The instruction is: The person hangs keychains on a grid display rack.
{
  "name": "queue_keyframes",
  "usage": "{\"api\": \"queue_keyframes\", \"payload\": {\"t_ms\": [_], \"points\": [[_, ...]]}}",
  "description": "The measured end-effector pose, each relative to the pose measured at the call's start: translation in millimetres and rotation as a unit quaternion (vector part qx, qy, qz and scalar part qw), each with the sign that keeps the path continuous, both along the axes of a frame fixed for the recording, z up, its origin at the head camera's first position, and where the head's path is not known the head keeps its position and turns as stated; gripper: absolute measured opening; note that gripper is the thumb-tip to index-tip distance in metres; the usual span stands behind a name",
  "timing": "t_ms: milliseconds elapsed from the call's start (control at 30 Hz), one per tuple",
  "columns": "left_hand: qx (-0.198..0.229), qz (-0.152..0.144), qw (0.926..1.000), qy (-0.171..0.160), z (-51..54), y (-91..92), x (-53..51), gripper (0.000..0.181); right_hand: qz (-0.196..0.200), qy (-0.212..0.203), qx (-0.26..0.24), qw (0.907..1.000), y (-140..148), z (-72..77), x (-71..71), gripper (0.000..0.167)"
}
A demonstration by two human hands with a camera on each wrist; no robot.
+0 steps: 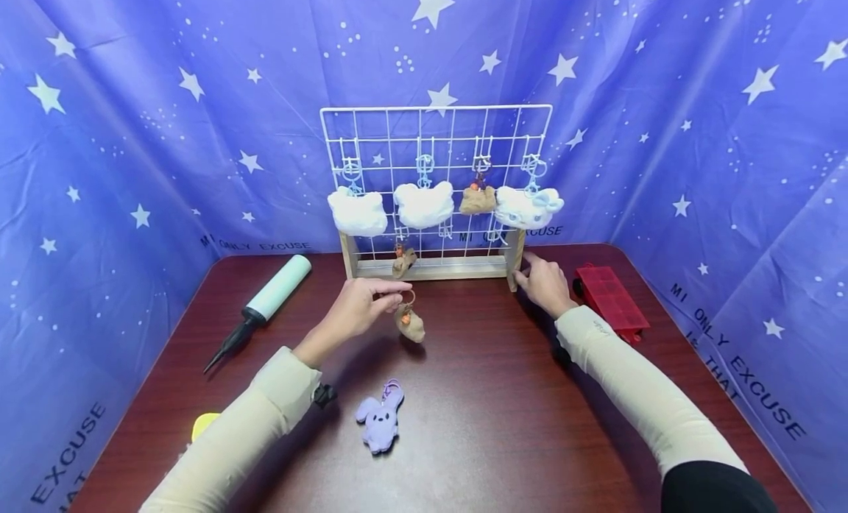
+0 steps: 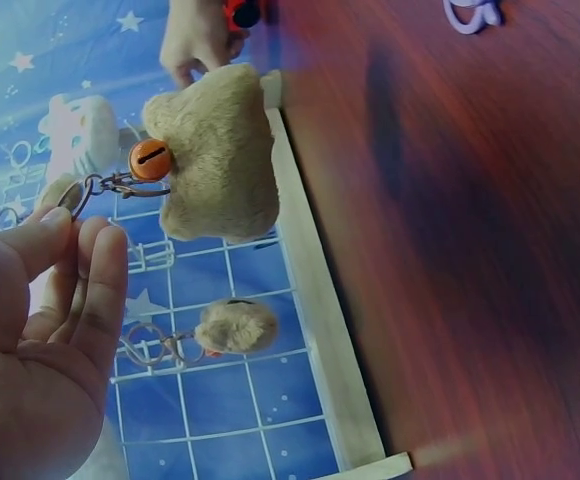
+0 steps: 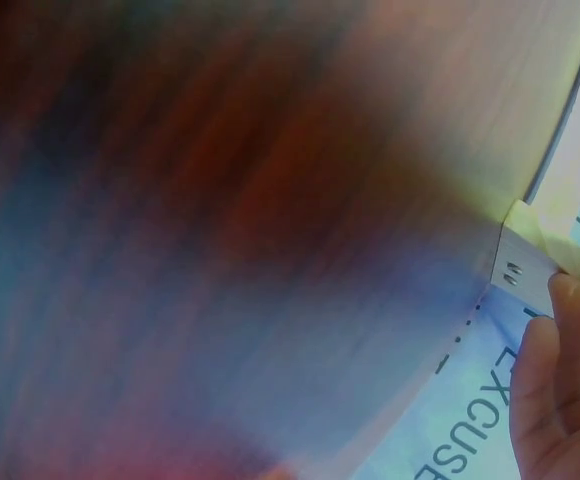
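Observation:
By its metal ring, my left hand (image 1: 358, 307) pinches a brown plush keychain (image 1: 411, 324) with an orange bell, which dangles in front of the white wire grid rack (image 1: 437, 110). My right hand (image 1: 546, 283) holds the wooden post (image 1: 514, 259) at the rack's right end between thumb and fingers. On the rack's hooks hang two white plush keychains (image 1: 358, 211), a white one with a blue bow (image 1: 530, 207), and a small brown one (image 1: 478, 200). Another brown keychain (image 1: 403, 263) hangs lower. A purple plush keychain (image 1: 380, 425) lies on the table.
A mint-green hand pump (image 1: 278, 288) lies at the left of the dark red table (image 1: 477, 395). Right of my right hand is a red compartment box (image 1: 612, 299). Something yellow (image 1: 204, 425) shows beside my left sleeve. A blue star curtain (image 1: 278, 79) surrounds the table.

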State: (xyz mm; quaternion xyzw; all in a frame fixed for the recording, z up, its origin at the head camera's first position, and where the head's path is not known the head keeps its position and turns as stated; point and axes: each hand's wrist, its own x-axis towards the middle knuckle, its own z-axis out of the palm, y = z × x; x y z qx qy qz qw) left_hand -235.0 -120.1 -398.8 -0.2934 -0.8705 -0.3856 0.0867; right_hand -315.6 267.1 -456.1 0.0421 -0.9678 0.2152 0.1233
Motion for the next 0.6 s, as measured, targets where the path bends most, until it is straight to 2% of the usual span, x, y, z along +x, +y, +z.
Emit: {"api": "queue_keyframes", "payload": {"t_ms": [233,400,600], "points": [[-0.012,-0.002,0.9998,0.013,2.8,6.0,-5.8,0.027,-0.005,-0.005,0.005,1.0000,0.3,0.5,-0.4,0.040],[-0.014,0.004,0.9996,0.024,3.6,9.8,-8.3,0.026,-0.007,0.008,0.018,0.9998,-0.1,-0.1,-1.4,0.035],[-0.007,0.013,0.9998,0.013,5.8,13.4,-11.5,0.026,-0.002,0.020,0.023,0.9995,-0.3,-0.6,-3.0,0.029]]}}
